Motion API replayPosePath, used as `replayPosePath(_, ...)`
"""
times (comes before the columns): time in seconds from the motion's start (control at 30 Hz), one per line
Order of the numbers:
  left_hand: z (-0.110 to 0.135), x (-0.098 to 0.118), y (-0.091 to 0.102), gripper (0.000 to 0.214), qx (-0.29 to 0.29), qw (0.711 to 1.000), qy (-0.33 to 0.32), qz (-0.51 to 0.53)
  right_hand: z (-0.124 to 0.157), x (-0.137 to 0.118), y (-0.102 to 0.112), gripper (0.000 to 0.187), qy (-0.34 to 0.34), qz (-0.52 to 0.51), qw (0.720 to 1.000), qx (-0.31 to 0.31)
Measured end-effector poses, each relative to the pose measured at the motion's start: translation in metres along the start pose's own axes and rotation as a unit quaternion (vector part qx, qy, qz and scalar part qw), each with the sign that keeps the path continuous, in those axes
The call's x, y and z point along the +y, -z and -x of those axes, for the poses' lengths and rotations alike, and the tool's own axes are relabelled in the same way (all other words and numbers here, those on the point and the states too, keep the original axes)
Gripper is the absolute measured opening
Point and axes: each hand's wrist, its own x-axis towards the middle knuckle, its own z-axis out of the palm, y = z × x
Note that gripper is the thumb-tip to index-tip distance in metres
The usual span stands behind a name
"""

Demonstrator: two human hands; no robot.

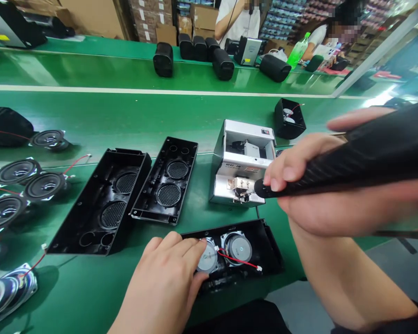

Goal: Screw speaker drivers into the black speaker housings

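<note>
My right hand (310,160) is wrapped round a black electric screwdriver (365,150), held almost level. Its tip is at the front of a silver screw feeder (223,169), by the small metal outlet (242,184). My left hand (165,273) has fingers and thumb around a round speaker driver (208,260) seated in a black speaker housing (268,241). Beside it in the same housing sits a second speaker driver (239,247), with a red wire (235,260) ending in a white plug across it. My left fingers hide part of the first driver.
Two black housing halves (78,218) (162,185) with grilles lie left of the feeder. Several loose speaker drivers (43,185) are at the far left. Behind the feeder stands a black box (289,132). Finished-looking black speakers (163,60) line the back; two people (235,23) are beyond.
</note>
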Motion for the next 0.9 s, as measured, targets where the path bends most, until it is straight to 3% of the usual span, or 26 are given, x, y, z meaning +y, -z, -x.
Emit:
replayPosePath(0.1,0.000,0.001,-0.001,0.034,0.004,1.000,0.004,0.004,-0.003,0.012,-0.012,0.084,0.047,0.011,0.998,0.034)
replayPosePath(0.23,-0.001,0.002,-0.001,0.036,0.005,1.000,0.001,0.006,-0.004,0.019,-0.013,0.084,0.053,0.009,0.998,0.019)
replayPosePath(0.4,-0.002,0.001,0.000,0.033,-0.007,1.000,0.001,0.008,-0.004,0.017,-0.011,0.082,0.049,0.029,0.996,0.063)
replayPosePath(0.77,-0.001,0.002,0.001,0.032,0.003,1.000,-0.005,-0.015,0.002,0.025,-0.009,0.082,0.061,0.054,0.997,-0.006)
replayPosePath(0.9,-0.001,0.005,0.001,0.038,0.005,1.000,-0.007,-0.029,0.004,0.024,-0.007,0.073,0.003,-0.010,0.999,-0.032)
